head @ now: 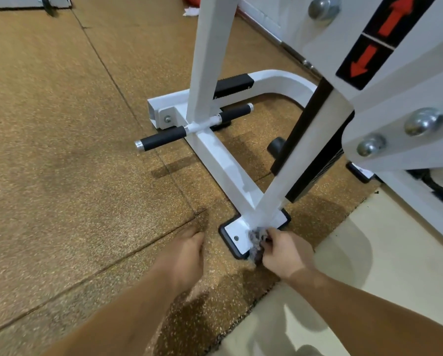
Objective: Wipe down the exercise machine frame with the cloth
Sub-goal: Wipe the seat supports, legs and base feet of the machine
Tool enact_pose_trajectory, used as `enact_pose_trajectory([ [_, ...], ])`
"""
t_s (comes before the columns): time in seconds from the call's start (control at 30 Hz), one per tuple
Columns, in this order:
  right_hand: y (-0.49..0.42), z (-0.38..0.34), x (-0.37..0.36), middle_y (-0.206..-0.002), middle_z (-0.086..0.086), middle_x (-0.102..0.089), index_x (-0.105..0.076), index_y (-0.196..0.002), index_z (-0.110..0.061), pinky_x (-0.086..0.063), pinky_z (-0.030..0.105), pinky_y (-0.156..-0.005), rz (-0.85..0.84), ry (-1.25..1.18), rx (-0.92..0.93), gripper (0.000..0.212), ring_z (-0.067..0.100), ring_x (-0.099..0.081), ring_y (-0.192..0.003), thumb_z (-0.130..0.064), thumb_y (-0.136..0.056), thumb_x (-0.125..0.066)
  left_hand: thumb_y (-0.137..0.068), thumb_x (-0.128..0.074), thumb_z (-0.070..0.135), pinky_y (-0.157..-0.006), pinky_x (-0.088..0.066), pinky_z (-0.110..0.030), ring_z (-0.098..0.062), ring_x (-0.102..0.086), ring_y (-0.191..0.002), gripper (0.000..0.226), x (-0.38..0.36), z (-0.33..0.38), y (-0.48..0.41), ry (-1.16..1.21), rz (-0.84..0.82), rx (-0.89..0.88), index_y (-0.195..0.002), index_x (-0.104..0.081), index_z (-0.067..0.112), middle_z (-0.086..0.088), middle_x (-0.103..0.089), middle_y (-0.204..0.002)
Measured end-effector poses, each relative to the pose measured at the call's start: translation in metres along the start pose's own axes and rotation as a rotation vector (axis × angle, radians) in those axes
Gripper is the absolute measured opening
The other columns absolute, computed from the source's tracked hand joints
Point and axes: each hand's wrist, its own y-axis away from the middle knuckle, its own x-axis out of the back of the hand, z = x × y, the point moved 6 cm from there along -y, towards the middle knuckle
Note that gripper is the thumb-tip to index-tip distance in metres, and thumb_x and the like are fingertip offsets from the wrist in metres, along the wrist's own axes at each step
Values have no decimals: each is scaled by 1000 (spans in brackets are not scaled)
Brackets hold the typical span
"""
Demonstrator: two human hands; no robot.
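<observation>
Cloth (pixel 257 240), grey and bunched, is pinched by the right hand (pixel 283 255) and pressed against the foot of the slanted white tube (pixel 296 170), where it meets the base plate (pixel 234 231). It looks soft and light, so it should mould into that corner; it is best held as a wad with fingertips behind it. The frame (pixel 210 60) is rigid painted metal, probably slick, and too heavy to shift under rubbing. The left hand (pixel 187 255) rests loose-fingered on the speckled floor mat (pixel 86 176), holding nothing, beside the plate

Cloth (pixel 257 240) in my right grip (pixel 284 253) lies on the frame's foot plate (pixel 234 233); left grip (pixel 187 255) rests on the floor mat (pixel 61 150), left of it.
</observation>
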Motion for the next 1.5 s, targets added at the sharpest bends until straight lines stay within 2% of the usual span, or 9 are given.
enact_pose_trajectory([
  [0.13, -20, 37, 14, -94, -1, -60, -57, -107, -22, -41, 31, -68, 167, -277, -384, 10, 23, -55, -84, -20, -98, -56, -103, -51, 23, -123, -30, -34, -17, -32, -151, 55, 0, 13, -11, 15, 25, 26, -156, -37, 25, 6, -30, -166],
  [0.4, -57, 39, 2, -130, 3, -67, -57, -144, -28, -52, 40, -97, 67, -287, -295, 45, 28, -62, -119, -13, -103, -45, -103, -50, 25, -127, -18, -38, -18, -8, -158, 60, -25, 24, -26, 7, -106, 17, -158, -27, 23, 0, -14, -171],
  [0.67, -2, 14, -24, -94, -3, -75, -70, -91, -29, -48, 27, -71, 100, -384, -346, 14, 21, -69, -91, -31, -100, -60, -102, -53, 18, -122, -12, -29, -9, -11, -156, 65, -18, 17, -17, -28, -67, -19, -161, -25, 29, 11, -14, -170],
  [0.8, 16, -8, -32, -81, -11, -74, -74, -84, -28, -55, 29, -75, 8, -573, -272, 13, 15, -69, -82, -34, -93, -69, -102, -52, 15, -124, -26, -33, -12, -26, -153, 62, -12, 22, -13, 37, -74, 13, -158, -31, 30, 9, -21, -168],
  [0.97, 21, -23, -4, -91, -4, -79, -79, -100, -18, -59, 36, -93, -112, -947, -329, 11, 16, -74, -89, -25, -96, -72, -101, -55, 10, -62, -56, -17, -10, -69, -76, 69, 12, 17, -2, 269, -133, 110, -159, -27, 35, -3, -55, -146],
  [1.1, 30, -58, 49, -97, 8, -79, -75, -104, -12, -65, 39, -80, -228, -1045, -294, 15, 24, -76, -88, -25, -96, -73, -101, -59, 15, -56, -50, -22, -9, -59, -62, 48, 50, 38, 19, 526, -225, 42, -144, -51, 38, 7, -72, -101],
  [1.2, 40, -88, 91, -102, 9, -77, -71, -108, -12, -64, 34, -72, -262, -972, -216, 21, 24, -75, -90, -29, -95, -74, -101, -60, 17, -50, -43, -19, -1, -54, -51, 21, 95, 56, 38, 590, -151, -34, -109, -69, 34, 10, -72, -83],
  [1.3, 59, -112, 124, -100, 6, -78, -72, -109, -14, -64, 33, -73, -246, -1010, -176, 24, 21, -75, -90, -35, -97, -72, -100, -58, 14, -46, -40, -21, -4, -52, -48, 22, 130, 55, 52, 658, -29, 27, -107, -70, 31, 6, -71, -75],
  [1.5, 77, -124, 126, -89, 3, -80, -71, -110, -12, -66, 37, -73, -258, -1257, -211, 33, 15, -78, -78, -35, -88, -82, -105, -53, 26, -87, -59, -27, -6, -71, -97, 34, 147, 54, 71, 756, 32, 68, -137, -59, 35, 16, -72, -110],
])
